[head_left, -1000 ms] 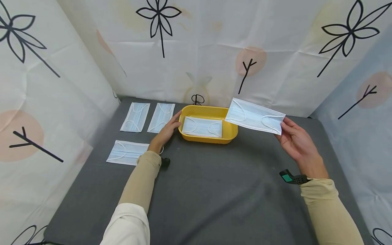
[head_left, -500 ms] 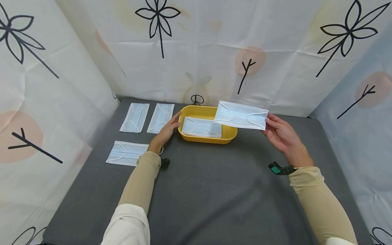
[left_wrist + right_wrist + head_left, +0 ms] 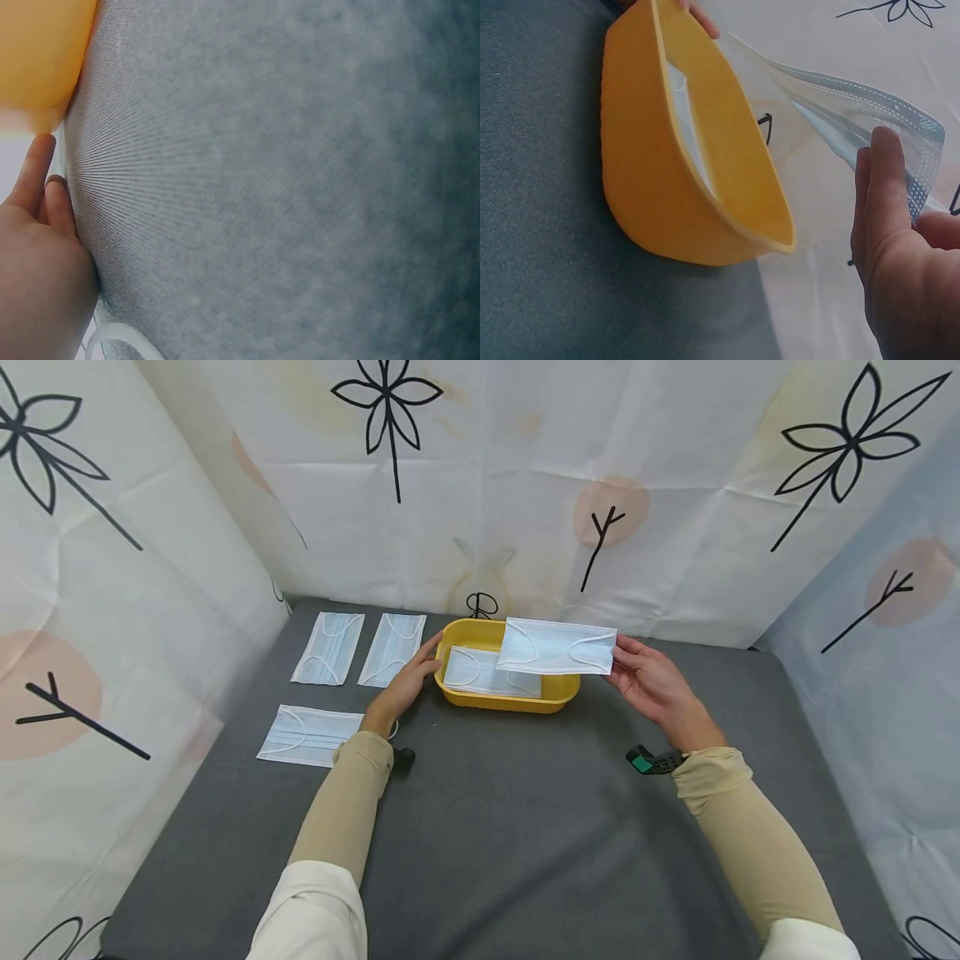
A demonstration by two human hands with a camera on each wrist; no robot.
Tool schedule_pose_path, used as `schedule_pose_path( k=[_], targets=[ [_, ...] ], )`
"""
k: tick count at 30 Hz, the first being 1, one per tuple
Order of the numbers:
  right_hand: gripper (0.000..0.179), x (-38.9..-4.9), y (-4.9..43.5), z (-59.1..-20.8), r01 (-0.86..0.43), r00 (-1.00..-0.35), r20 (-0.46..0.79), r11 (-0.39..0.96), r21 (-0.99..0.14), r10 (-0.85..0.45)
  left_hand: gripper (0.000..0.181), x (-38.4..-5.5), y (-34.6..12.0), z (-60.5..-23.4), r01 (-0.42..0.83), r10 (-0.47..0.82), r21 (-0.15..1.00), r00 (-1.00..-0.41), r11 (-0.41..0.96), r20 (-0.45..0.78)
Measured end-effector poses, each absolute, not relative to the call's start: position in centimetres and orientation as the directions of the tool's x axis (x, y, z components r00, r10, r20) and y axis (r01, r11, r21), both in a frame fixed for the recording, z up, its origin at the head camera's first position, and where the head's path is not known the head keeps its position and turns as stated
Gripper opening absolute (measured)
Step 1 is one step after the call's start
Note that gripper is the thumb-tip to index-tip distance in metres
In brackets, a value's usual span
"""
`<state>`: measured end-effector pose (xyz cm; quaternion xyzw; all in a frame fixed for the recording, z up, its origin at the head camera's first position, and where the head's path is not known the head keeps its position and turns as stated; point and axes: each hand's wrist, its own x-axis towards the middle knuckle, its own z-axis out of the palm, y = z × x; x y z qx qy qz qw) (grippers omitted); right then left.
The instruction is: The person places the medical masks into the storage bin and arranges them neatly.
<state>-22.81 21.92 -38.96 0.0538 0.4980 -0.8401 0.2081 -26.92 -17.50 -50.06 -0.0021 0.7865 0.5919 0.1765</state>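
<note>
My right hand [image 3: 651,683] pinches a pale blue face mask [image 3: 557,647] by its right end, between thumb and fingers. The mask is raised over the right part of a yellow plastic tub [image 3: 562,700], its ear loops facing up. Inside the tub another face mask [image 3: 467,670] lies flat, partly hidden behind the raised one. At the tub's left end my left hand [image 3: 402,690] touches the side with extended fingers; the left wrist view shows a straight fingertip [image 3: 45,142] right at the yellow wall. The right wrist view has the held mask [image 3: 855,105] bending upward beside the tub [image 3: 645,150].
Two masks [image 3: 327,648] [image 3: 393,649] lie upright side by side at the back left of the grey table [image 3: 510,827]. A third mask [image 3: 307,735] lies crosswise nearer, partly under the left wrist. Patterned white cloth [image 3: 480,510] walls the table's back and sides.
My right hand has carried the pinched mask leftward, from right of the tub to over it, and the mask has levelled out. The left hand has stayed at the tub's left end.
</note>
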Motion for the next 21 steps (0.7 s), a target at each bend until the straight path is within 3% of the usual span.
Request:
schedule_pose_path(
  k=[21],
  targets=[
    [0.053, -25.6, 16.6, -40.3, 0.443, -0.891, -0.371, -0.319, -0.838, -0.263, 0.054, -26.8, -17.6, -49.9, -0.212, 0.215, 0.936, -0.936, 0.282, -0.277]
  ],
)
